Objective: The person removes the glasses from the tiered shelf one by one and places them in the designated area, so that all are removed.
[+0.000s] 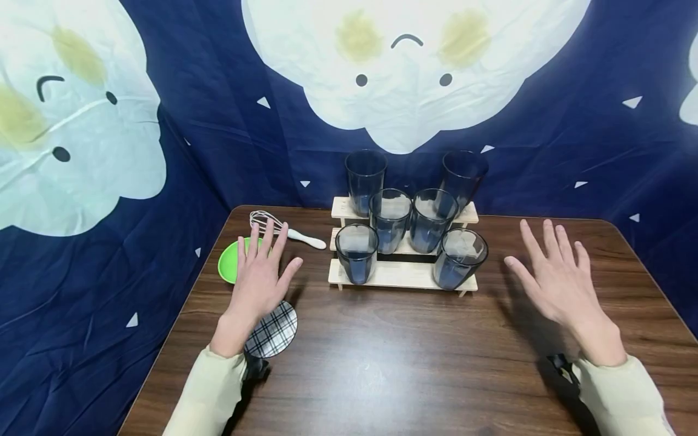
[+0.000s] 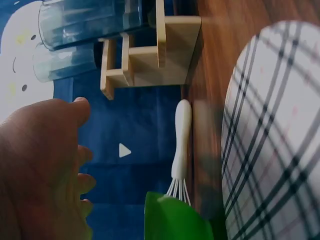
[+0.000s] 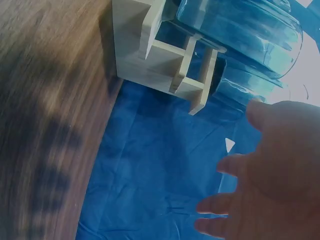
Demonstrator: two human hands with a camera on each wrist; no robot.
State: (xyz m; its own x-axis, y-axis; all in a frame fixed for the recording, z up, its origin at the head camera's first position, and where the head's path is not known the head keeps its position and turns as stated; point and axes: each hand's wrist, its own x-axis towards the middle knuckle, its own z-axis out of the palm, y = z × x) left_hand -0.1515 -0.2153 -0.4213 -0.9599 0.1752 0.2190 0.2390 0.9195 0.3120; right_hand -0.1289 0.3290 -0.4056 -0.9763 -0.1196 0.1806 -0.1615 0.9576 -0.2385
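Observation:
My left hand hovers palm down with spread fingers, holding nothing. Under and around it lie a green bowl, a white-handled whisk and a round plaid coaster, partly hidden by the hand and wrist. My right hand is likewise spread in the air above the table's right side, with nothing in it. Between the hands stands a three-step wooden rack bearing several dark clear glasses: two on each step. In the left wrist view, the whisk's handle points toward the rack.
A brown wooden table spans the area below the hands. Directly behind it hangs a dark blue cloth with white cloud shapes and small triangles. The rack is near the table's back edge, its top glasses close to the cloth.

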